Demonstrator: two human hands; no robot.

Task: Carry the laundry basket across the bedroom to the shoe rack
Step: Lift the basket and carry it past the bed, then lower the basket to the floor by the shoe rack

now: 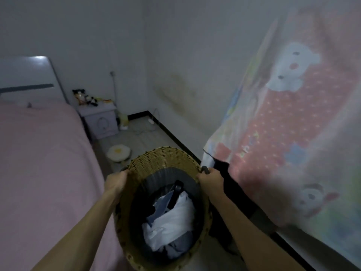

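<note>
A round woven laundry basket (164, 159) with a dark lining hangs in front of me, lifted off the floor. White and blue clothes (170, 218) lie in its bottom. My left hand (116, 182) grips the left side of the rim. My right hand (211, 179) grips a dark handle on the right side. Both arms reach forward from the bottom of the view. No shoe rack can be made out.
A bed with a pink cover (45, 163) fills the left. A cartoon-print curtain (293, 137) hangs close on the right. Ahead, a narrow floor strip holds a small round stool (118, 152), a nightstand (99, 120) and cables (144, 130) near the corner.
</note>
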